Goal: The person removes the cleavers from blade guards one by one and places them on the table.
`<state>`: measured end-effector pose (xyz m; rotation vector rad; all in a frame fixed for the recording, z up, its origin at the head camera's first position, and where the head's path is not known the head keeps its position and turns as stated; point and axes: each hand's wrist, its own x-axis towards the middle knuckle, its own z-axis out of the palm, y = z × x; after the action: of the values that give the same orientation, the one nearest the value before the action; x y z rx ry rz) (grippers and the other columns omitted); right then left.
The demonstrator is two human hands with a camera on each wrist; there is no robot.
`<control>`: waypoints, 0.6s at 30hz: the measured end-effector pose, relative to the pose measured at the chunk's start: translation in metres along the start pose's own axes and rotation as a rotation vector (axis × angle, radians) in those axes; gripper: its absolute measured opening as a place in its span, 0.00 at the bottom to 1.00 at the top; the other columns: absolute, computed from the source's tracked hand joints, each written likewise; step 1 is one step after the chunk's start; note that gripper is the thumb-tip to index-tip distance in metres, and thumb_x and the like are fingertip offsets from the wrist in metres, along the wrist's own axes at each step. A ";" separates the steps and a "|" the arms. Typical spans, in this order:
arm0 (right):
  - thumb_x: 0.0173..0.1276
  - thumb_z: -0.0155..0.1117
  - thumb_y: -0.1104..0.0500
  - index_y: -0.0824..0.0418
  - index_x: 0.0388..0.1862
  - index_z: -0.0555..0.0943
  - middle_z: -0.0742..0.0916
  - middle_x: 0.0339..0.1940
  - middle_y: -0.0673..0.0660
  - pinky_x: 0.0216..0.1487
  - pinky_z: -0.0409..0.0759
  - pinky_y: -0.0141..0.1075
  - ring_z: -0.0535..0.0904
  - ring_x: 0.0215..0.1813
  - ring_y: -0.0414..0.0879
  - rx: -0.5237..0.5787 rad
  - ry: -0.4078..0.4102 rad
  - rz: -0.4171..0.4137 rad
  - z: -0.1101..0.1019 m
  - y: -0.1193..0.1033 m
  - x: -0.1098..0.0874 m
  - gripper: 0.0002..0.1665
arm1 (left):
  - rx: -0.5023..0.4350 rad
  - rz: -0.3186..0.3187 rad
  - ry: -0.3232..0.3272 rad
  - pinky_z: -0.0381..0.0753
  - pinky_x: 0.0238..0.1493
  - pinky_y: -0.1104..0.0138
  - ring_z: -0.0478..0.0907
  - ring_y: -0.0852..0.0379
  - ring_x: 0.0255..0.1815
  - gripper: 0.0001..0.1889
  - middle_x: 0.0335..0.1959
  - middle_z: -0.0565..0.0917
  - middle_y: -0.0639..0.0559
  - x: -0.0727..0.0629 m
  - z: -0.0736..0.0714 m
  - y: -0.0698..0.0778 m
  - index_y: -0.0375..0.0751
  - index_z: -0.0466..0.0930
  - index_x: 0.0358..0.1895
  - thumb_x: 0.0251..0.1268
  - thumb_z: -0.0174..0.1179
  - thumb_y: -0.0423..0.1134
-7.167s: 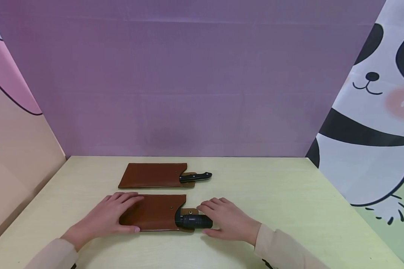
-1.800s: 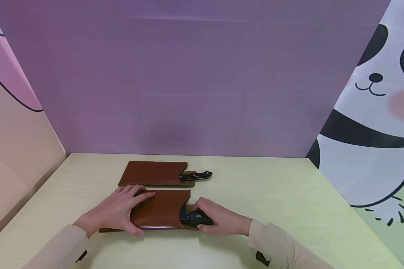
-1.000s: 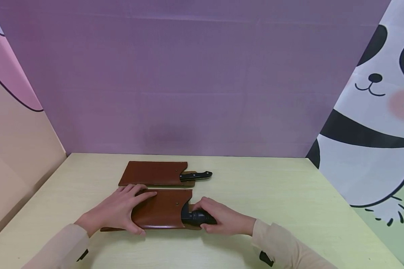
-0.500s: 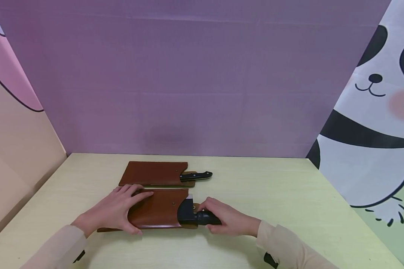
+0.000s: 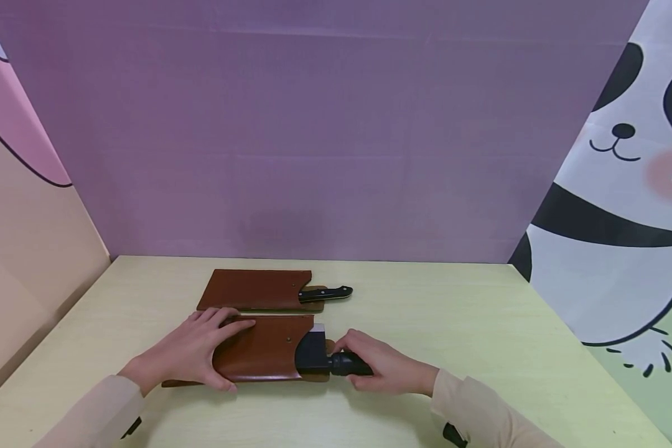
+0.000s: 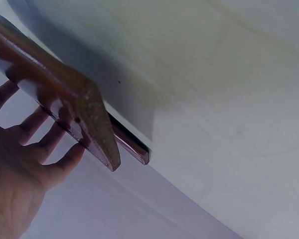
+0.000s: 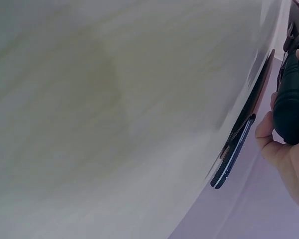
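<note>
In the head view, my left hand [image 5: 187,354] grips the closed end of a brown leather sheath [image 5: 269,348], thumb along the near edge and fingers over the far edge. The left wrist view shows the sheath [image 6: 45,64] lifted at that end, tilted over the table. From its open right end sticks a cleaver [image 5: 310,354], a wide dark strip of blade with a pale edge showing; the rest is hidden inside. My right hand [image 5: 389,364] is curled round its black handle [image 5: 350,364]. In the right wrist view the rounded handle [image 7: 291,104] lies between thumb and fingers.
Just behind lies a second brown sheath [image 5: 252,289] with a knife in it, its black riveted handle [image 5: 327,294] pointing right. Both rest on a pale wooden table [image 5: 453,323]. A purple backdrop [image 5: 325,137] rises at the table's far edge.
Since the earliest frame, my right hand has taken hold of the handle and the left sheath end has been raised. The cleaver has slid rightward, baring part of its blade, slightly more since half a second ago.
</note>
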<state>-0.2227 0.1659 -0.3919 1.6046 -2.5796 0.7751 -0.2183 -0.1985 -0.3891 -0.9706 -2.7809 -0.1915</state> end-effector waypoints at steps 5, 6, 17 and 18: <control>0.57 0.60 0.63 0.54 0.52 0.68 0.74 0.46 0.47 0.47 0.74 0.28 0.70 0.45 0.36 0.021 -0.008 0.038 -0.003 -0.001 -0.003 0.23 | -0.002 -0.002 0.002 0.67 0.54 0.46 0.64 0.48 0.61 0.52 0.60 0.67 0.50 -0.001 -0.001 0.000 0.58 0.63 0.66 0.28 0.61 0.76; 0.57 0.60 0.63 0.54 0.52 0.68 0.74 0.45 0.47 0.46 0.74 0.28 0.70 0.45 0.35 0.020 -0.007 0.036 -0.003 -0.001 -0.004 0.23 | -0.002 -0.004 0.003 0.67 0.54 0.46 0.64 0.48 0.61 0.52 0.60 0.67 0.51 -0.001 -0.001 0.001 0.58 0.63 0.66 0.28 0.62 0.76; 0.56 0.60 0.63 0.54 0.52 0.69 0.74 0.44 0.47 0.45 0.73 0.27 0.69 0.43 0.35 0.011 0.002 0.014 -0.004 0.001 -0.008 0.24 | -0.007 -0.017 -0.002 0.66 0.55 0.45 0.63 0.48 0.61 0.52 0.60 0.66 0.50 -0.001 -0.002 0.002 0.59 0.64 0.65 0.28 0.62 0.75; 0.56 0.60 0.63 0.54 0.52 0.69 0.74 0.44 0.47 0.45 0.73 0.26 0.69 0.43 0.35 0.008 0.004 0.013 -0.005 0.001 -0.008 0.23 | -0.008 -0.016 -0.002 0.66 0.55 0.45 0.63 0.48 0.61 0.52 0.60 0.66 0.50 -0.001 -0.002 0.002 0.59 0.64 0.65 0.29 0.62 0.75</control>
<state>-0.2206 0.1753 -0.3902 1.5885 -2.5894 0.7897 -0.2158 -0.1982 -0.3876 -0.9509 -2.7925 -0.2050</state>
